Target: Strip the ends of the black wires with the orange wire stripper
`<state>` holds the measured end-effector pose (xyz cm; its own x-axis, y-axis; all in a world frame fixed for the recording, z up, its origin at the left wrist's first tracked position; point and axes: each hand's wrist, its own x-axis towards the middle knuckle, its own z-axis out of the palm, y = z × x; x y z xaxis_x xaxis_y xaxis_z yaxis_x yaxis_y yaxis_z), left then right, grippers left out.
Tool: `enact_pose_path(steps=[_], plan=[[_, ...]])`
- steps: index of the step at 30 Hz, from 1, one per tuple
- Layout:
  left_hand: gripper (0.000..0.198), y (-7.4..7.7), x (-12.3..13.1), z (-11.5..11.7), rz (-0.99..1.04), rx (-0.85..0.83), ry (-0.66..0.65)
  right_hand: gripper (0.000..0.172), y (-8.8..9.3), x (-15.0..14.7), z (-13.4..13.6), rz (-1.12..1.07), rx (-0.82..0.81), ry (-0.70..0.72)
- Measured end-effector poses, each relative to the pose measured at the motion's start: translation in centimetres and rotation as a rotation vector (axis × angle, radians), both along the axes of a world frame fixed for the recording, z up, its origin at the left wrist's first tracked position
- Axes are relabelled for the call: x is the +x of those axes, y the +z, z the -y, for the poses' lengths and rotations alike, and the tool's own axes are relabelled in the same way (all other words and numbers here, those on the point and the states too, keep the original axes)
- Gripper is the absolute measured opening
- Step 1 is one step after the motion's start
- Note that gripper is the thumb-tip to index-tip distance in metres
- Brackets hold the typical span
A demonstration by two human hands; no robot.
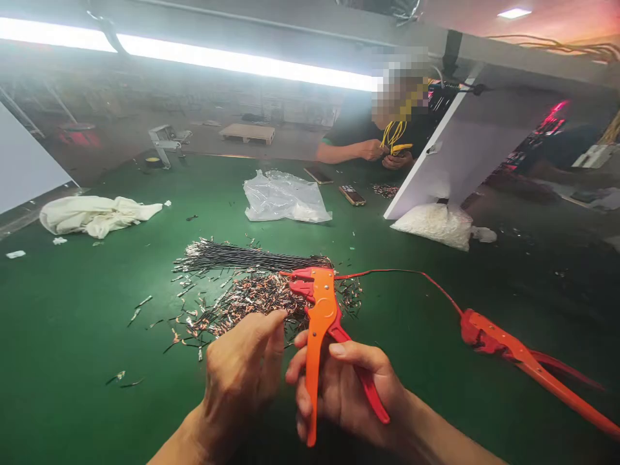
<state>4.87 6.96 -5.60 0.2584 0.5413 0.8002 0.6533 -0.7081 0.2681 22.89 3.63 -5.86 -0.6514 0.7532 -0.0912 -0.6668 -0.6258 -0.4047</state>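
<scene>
My right hand (356,387) holds an orange and red wire stripper (322,310) upright, fingers round the orange handle and thumb near the red one. The handles are spread apart. My left hand (245,361) is close on the left, its thumb pointing towards the tool's jaws and its fingers curled; whether it pinches anything is hidden. Behind the tool lies a bundle of black wires (252,257) with metal terminals at the left end. A heap of short wire scraps (256,294) with bare copper and terminals lies in front of the bundle.
On the green table (159,284) lie a white cloth (99,214), a clear plastic bag (285,197), a phone (352,195) and a filled bag (433,225) by a white panel (436,142). At right lies a smeared-looking orange and red tool (523,355). Opposite, a person (353,123) handles yellow wires.
</scene>
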Motion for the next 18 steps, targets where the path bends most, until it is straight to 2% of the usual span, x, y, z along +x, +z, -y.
enact_pose_path(steps=[3, 8, 13, 18], plan=[[0.020, 0.0, 0.1, -0.1, 0.001, 0.003, -0.016, 0.029, 0.1, -0.2, 0.1, 0.009, -0.049, -0.053], [0.018, -0.5, 0.0, -0.1, 0.027, -0.056, -0.025, 0.033, 0.5, -0.6, 0.7, 0.021, -0.025, -0.115], [0.023, -0.8, 0.2, 0.0, 0.087, -0.067, -0.056, 0.048, 0.5, -0.2, 1.4, -0.102, 0.025, -0.009], [0.026, -0.6, 0.4, 0.3, 0.110, -0.065, -0.121, 0.047, 0.2, 0.3, 1.3, -0.097, 0.042, 0.075]])
